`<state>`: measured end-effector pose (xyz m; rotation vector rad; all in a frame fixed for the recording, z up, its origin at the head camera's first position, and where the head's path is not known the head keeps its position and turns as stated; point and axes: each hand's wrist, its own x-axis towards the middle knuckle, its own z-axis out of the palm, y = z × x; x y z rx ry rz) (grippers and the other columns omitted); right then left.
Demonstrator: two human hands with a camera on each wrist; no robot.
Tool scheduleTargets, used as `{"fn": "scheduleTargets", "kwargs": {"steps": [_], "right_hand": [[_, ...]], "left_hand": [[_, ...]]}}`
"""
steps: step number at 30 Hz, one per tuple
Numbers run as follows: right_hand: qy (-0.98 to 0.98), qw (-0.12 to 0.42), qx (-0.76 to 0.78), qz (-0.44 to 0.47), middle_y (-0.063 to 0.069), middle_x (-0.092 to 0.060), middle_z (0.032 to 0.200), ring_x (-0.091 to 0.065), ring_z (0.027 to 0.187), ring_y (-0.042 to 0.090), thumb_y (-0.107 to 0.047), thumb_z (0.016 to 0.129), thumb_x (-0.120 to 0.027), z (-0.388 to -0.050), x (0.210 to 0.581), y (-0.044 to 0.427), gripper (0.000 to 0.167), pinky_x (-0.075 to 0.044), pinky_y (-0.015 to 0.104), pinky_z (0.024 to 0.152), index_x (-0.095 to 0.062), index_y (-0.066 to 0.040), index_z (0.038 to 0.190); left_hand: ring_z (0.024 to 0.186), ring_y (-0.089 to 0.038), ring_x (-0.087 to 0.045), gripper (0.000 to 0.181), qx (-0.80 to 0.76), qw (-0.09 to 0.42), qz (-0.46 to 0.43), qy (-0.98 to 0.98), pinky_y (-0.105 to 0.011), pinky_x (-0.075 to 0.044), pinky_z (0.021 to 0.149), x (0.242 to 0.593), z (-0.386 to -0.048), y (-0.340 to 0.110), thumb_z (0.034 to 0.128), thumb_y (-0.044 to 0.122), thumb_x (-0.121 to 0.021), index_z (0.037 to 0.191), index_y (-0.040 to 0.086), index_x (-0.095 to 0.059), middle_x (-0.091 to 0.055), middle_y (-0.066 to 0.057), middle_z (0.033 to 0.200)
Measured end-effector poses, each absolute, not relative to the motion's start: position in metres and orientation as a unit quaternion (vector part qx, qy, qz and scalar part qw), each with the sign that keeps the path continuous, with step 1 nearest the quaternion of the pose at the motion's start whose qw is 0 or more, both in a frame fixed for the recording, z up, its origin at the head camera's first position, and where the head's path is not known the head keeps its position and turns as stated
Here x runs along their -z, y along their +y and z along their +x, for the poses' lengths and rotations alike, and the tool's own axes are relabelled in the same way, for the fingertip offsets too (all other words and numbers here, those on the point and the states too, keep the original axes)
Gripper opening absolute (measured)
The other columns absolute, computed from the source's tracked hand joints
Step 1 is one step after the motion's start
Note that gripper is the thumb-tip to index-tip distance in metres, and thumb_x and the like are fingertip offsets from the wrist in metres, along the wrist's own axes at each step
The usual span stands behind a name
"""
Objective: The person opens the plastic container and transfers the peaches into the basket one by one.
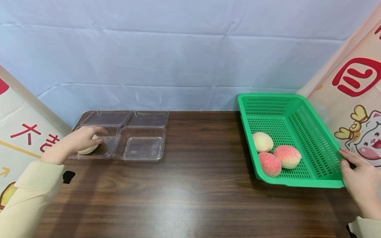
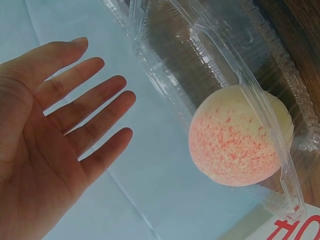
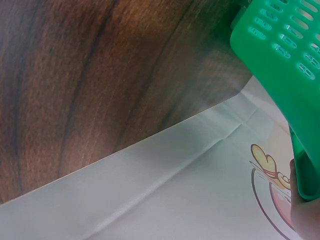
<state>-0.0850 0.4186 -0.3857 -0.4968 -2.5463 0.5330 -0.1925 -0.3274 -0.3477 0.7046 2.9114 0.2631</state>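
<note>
My left hand (image 1: 83,140) is over the left part of a clear plastic clamshell container (image 1: 144,149), above a pale peach (image 1: 88,151). The left wrist view has the hand (image 2: 55,125) with its fingers apart and nothing in them, a gap away from the peach (image 2: 235,137), which is cream with pink speckles. On the far right, my right hand (image 1: 361,180) grips the near right corner of a green plastic basket (image 1: 297,182). Three peaches lie at the basket's left side: one pale peach (image 1: 263,142) and two pinker peaches (image 1: 287,157). Only part of the right hand (image 3: 306,220) enters the right wrist view.
Two hinged lids (image 1: 147,119) lie back behind the container's compartments. The dark wooden table (image 1: 196,172) extends between container and basket. A pale blue cloth (image 1: 184,59) hangs behind, with printed sheets (image 1: 367,132) at both sides.
</note>
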Motion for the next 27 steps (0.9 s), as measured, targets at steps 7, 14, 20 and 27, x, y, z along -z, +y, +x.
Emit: {"fn": "scheduleTargets", "kwargs": {"steps": [7, 14, 20, 27], "right_hand": [[-0.93, 0.256, -0.199, -0.175, 0.021, -0.052, 0.124, -0.044, 0.11, -0.003, -0.004, 0.088, -0.04, -0.085, 0.386, 0.418, 0.035, -0.005, 0.036, 0.108, -0.058, 0.008, 0.116], [-0.93, 0.259, -0.202, -0.163, 0.023, -0.051, 0.124, -0.03, 0.08, -0.029, -0.004, 0.087, -0.04, -0.085, 0.387, 0.42, 0.035, -0.005, 0.037, 0.107, -0.058, 0.009, 0.115], [-0.928, 0.254, -0.206, -0.18, 0.019, -0.05, 0.127, -0.032, 0.098, -0.023, -0.006, 0.088, -0.04, -0.085, 0.386, 0.42, 0.037, -0.007, 0.034, 0.107, -0.058, 0.005, 0.117], [-0.929, 0.259, -0.189, -0.186, 0.015, -0.052, 0.126, -0.033, 0.093, -0.027, -0.005, 0.087, -0.041, -0.086, 0.385, 0.419, 0.036, -0.027, 0.016, 0.073, -0.06, 0.003, 0.116]], "left_hand": [[0.099, -0.041, -0.056, 0.027, -0.091, 0.057, 0.228, 0.968, -0.053, -0.042, 0.081, 0.35, -0.194, -0.334, 0.085, 0.011, -0.059, 0.108, -0.004, -0.061, -0.061, -0.022, 0.106], [0.1, -0.043, -0.055, 0.029, -0.106, 0.057, 0.222, 0.968, -0.053, -0.042, 0.081, 0.352, -0.194, -0.342, 0.0839, 0.01, -0.058, 0.108, -0.006, -0.06, -0.061, -0.024, 0.106], [0.099, -0.043, -0.055, 0.027, -0.119, 0.054, 0.217, 0.967, -0.053, -0.042, 0.08, 0.352, -0.194, -0.347, 0.0836, 0.009, -0.058, 0.108, -0.004, -0.06, -0.061, -0.024, 0.106], [0.099, -0.042, -0.054, 0.028, -0.106, 0.044, 0.212, 0.97, -0.053, -0.041, 0.081, 0.352, -0.193, -0.351, 0.0832, 0.009, -0.059, 0.107, -0.006, -0.06, -0.059, -0.026, 0.106]]}}
